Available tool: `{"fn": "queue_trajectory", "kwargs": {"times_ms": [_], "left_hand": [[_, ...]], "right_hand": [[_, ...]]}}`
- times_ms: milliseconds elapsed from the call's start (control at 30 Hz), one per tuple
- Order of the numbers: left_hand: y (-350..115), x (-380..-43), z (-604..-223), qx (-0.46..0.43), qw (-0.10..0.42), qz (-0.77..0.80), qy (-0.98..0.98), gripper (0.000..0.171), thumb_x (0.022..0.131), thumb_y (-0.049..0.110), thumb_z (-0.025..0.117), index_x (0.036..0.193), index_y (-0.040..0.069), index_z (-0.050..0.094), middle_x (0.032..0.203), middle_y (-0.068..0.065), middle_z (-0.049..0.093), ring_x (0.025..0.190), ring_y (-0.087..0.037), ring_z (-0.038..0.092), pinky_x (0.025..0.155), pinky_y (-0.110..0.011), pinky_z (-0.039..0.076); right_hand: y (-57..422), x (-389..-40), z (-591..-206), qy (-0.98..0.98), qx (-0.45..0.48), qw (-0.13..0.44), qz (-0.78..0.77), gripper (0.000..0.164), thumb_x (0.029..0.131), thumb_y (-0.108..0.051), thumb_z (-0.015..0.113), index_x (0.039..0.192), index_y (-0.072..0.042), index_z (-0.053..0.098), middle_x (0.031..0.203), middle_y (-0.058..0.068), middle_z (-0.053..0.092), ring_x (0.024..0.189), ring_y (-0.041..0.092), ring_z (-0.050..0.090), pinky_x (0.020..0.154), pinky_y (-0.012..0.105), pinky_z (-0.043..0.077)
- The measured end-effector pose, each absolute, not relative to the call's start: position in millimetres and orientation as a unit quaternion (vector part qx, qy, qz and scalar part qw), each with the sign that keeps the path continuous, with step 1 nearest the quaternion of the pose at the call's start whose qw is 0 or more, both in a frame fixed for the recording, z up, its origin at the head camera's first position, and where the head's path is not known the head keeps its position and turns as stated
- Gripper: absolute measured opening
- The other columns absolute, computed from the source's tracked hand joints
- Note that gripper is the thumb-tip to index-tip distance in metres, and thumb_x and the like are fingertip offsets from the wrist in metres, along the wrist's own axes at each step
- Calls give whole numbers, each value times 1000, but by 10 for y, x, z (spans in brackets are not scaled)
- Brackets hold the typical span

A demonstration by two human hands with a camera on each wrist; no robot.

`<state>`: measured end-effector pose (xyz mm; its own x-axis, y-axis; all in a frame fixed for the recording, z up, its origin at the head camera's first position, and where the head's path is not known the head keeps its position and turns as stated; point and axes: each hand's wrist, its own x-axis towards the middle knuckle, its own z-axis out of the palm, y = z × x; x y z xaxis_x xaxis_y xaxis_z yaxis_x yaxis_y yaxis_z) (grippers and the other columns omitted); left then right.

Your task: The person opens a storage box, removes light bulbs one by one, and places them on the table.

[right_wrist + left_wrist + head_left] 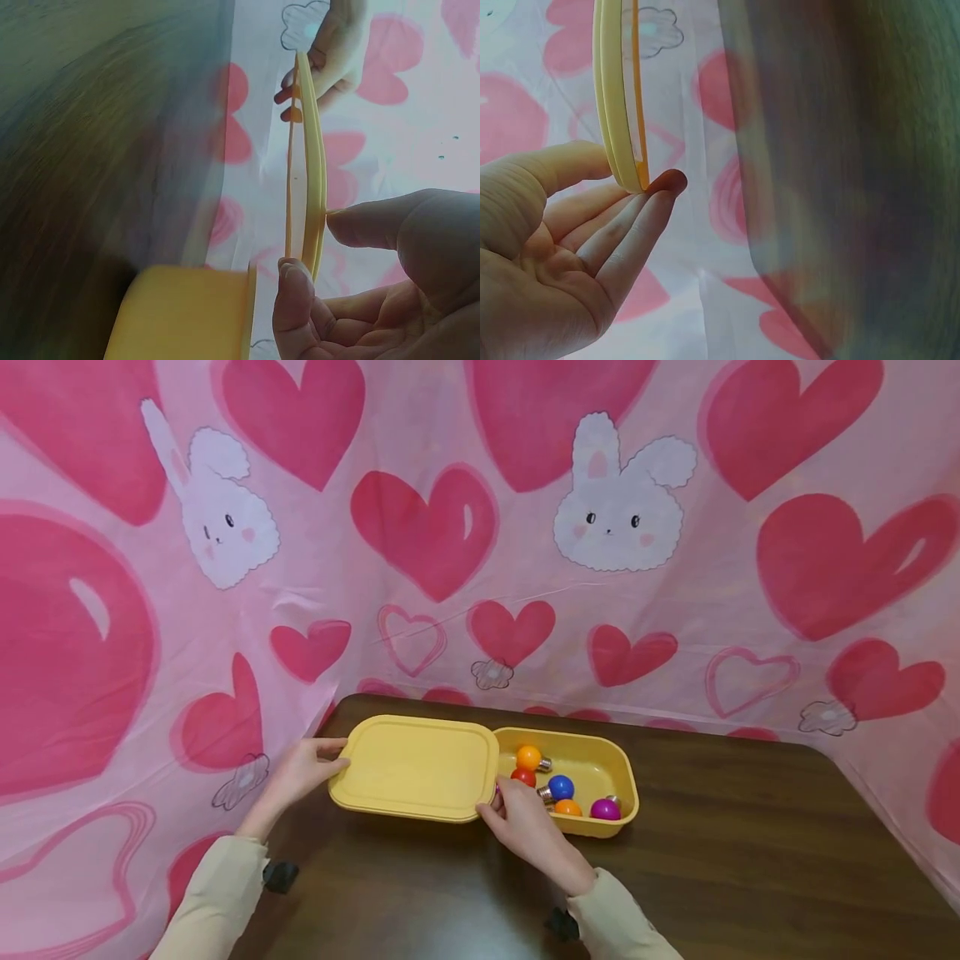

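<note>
A flat yellow lid [416,766] with rounded corners is held up between both hands, raised above the table. My left hand [309,768] pinches its left end, thumb on top and fingers beneath; the left wrist view shows the lid's edge [615,97] between them. My right hand [528,822] pinches the near right corner, the thumb on the upper face in the right wrist view. Just right of the lid stands a yellow box [626,777], uncovered. Inside lie several small coloured bulbs with metal screw bases, among them a blue bulb [561,787] and a purple bulb [606,809].
The dark wooden table [750,860] stretches to the right and toward me. Behind it and along the left hangs a pink cloth [540,560] printed with hearts and rabbits, close to the table's back edge.
</note>
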<state>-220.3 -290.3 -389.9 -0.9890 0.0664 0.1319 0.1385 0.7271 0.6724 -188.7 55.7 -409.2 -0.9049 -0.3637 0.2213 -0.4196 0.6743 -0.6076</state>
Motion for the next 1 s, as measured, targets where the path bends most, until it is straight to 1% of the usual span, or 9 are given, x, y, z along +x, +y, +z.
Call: {"fn": "queue_trajectory", "kwargs": {"times_ms": [133,267,400,467,567,667,733,833,1000], "left_hand": [[-2975,-2173,-3883,-53,59,-358,-930,44,90,12,70,124,-13,61,120,-34,65,99,-43,71,82,-47,61],[-3032,-2161,-3883,-54,65,-340,-937,43,90,11,70,123,-14,62,118,-34,66,99,-43,70,82,-48,61],[-3076,-2143,-3880,-62,77,-329,-939,40,89,8,70,120,-16,63,114,-35,67,100,-43,70,83,-49,60],[-3101,-2133,-3878,-63,82,-326,-940,39,88,7,70,119,-17,63,112,-35,67,100,-44,69,83,-49,60],[-3145,-2123,-3888,-59,85,-320,-942,38,88,5,70,118,-17,63,111,-36,67,100,-45,69,83,-50,59],[-3191,-2121,-3917,-55,85,-311,-945,38,87,4,69,118,-17,62,111,-36,68,100,-45,68,84,-51,59],[-3219,-2127,-3946,-53,85,-303,-948,38,87,4,69,118,-17,62,110,-35,68,101,-45,68,85,-51,59],[-3247,-2138,-3973,-51,79,-298,-950,37,88,4,69,118,-17,63,110,-34,68,102,-45,68,84,-51,59],[-3279,-2202,-3996,-35,42,-305,-951,39,89,4,67,121,-17,60,116,-37,65,108,-48,65,87,-50,59]], "right_hand": [[466,-1900,-4091,-910,226,41,347,21,89,-21,73,89,-6,58,70,2,53,61,9,43,55,15,41],[388,-1892,-4095,-913,222,27,342,23,88,-23,73,90,-5,58,71,3,53,61,10,43,54,15,40],[319,-1873,-4102,-913,222,11,343,25,88,-23,74,96,-4,59,70,3,53,59,9,43,52,15,40],[284,-1866,-4104,-910,226,5,347,26,88,-23,74,97,-4,60,70,5,55,58,9,43,51,16,40],[230,-1858,-4110,-905,229,-7,357,26,88,-22,74,101,-4,61,74,8,58,58,9,44,51,15,41],[177,-1859,-4119,-902,234,-15,364,31,89,-21,74,110,-2,61,77,10,60,60,10,45,53,14,43],[144,-1863,-4126,-901,234,-20,365,36,89,-21,74,118,-2,61,78,8,60,61,9,46,54,14,44],[104,-1874,-4149,-902,240,-14,360,39,89,-20,74,121,-1,61,76,4,58,62,9,47,54,14,44],[48,-1908,-4195,-902,235,-29,361,42,90,-19,73,126,-3,61,75,0,59,62,10,49,57,14,47]]}}
